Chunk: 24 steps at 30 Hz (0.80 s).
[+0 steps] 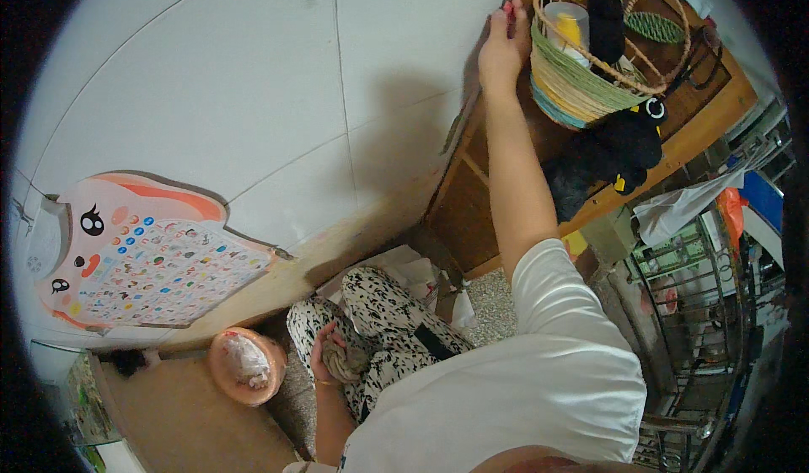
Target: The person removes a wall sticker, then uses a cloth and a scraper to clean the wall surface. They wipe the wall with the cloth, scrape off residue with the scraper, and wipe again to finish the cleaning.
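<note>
My left hand (325,353) rests by my knee, fingers curled around a crumpled grey-brown cloth (346,364). Patterned black-and-white trousers (385,296) cover my bent legs. Stretched far out, my right hand (502,55) is at the wall-side edge of a wooden cabinet (537,138). Between its fingers is a small dark and reddish object (509,8), too small to identify. Just beside that hand stands a woven basket (569,93) in green, yellow and blue bands. It holds a black item (607,27) and a clear cup with something yellow (567,27).
A black plush toy (600,157) lies on the cabinet against the basket. An illustrated learning chart (170,264) hangs on the tiled wall (253,93). An orange-pink bin (275,372) with a plastic liner stands beside a brown board-like surface (183,410). Metal racks (701,277) are at right.
</note>
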{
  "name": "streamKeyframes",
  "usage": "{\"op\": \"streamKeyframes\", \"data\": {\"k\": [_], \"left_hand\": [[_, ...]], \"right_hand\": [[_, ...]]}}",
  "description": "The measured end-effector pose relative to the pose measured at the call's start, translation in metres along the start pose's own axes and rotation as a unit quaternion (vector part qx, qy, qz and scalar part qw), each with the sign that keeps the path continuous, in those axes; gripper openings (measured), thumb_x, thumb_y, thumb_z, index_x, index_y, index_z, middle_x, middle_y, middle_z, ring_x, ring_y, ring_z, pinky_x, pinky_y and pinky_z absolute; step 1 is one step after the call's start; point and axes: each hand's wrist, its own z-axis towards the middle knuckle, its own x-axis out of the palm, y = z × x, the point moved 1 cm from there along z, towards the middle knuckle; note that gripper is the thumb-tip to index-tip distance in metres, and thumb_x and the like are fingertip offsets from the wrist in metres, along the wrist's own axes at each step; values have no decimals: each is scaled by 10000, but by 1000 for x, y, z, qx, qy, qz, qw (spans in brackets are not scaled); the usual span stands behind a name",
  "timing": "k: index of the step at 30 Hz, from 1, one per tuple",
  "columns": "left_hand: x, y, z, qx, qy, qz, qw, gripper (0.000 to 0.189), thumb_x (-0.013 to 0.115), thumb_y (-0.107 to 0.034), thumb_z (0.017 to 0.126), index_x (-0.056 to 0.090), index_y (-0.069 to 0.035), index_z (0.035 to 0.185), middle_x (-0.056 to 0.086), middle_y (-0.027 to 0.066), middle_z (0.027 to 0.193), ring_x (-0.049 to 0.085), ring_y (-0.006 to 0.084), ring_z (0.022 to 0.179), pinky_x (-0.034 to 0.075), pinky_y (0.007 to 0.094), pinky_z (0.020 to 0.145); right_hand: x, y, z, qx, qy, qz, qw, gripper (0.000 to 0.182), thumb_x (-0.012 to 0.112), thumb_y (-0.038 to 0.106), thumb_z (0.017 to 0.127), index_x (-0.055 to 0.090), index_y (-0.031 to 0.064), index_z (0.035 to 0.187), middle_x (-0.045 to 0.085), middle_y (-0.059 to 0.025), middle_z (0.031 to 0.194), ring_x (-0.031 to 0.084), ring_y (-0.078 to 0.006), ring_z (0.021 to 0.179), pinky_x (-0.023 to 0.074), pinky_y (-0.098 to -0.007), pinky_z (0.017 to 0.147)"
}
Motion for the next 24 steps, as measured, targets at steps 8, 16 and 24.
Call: {"op": "streamKeyframes", "data": {"k": [8, 16, 24], "left_hand": [[0, -3, 1, -14, 11, -33, 999, 475, 402, -351, 903, 451, 14, 1202, 573, 119, 788, 549, 177, 677, 478, 281, 584], [11, -4, 4, -41, -19, -47, 998, 483, 421, -358, 895, 456, 18, 1196, 567, 112, 791, 552, 163, 684, 474, 254, 580], [13, -3, 6, -28, -10, 7, 1000, 481, 456, -361, 884, 470, 14, 1184, 565, 95, 793, 535, 149, 654, 458, 237, 590]], "right_hand": [[-14, -8, 22, -32, 45, -90, 994, 391, 510, 180, 872, 470, 8, 1221, 558, -105, 1132, 521, -184, 1024, 379, -277, 899], [-26, 3, 11, 54, 134, -72, 987, 383, 486, 209, 889, 445, 66, 1242, 523, -108, 1176, 479, -220, 1087, 354, -293, 937], [-55, -3, -32, 52, 219, -191, 955, 392, 478, 176, 893, 452, 19, 1251, 546, -155, 1173, 509, -202, 1087, 366, -284, 932]]}}
